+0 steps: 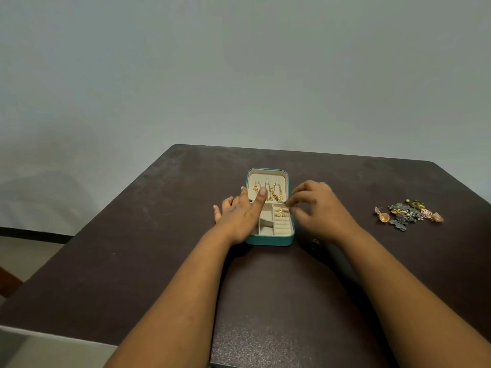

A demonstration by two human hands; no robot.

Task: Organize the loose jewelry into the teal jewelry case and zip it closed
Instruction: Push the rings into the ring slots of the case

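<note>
The teal jewelry case (269, 240) lies open in the middle of the dark table, its cream lid propped up at the back with gold chains (273, 193) hanging in it. Two gold rings (280, 212) sit in the ring rolls at the right of the base. My left hand (240, 217) rests over the case's left side, fingers spread, thumb pointing up toward the lid. My right hand (318, 208) hovers at the case's right edge with fingertips pinched together near the rings; whether it holds anything is unclear. A pile of loose jewelry (409, 215) lies far right.
The dark brown table (159, 261) ends near the wall at the back and drops off at the left. A small dark object (315, 242) lies just right of the case under my right wrist. A plain grey wall stands behind.
</note>
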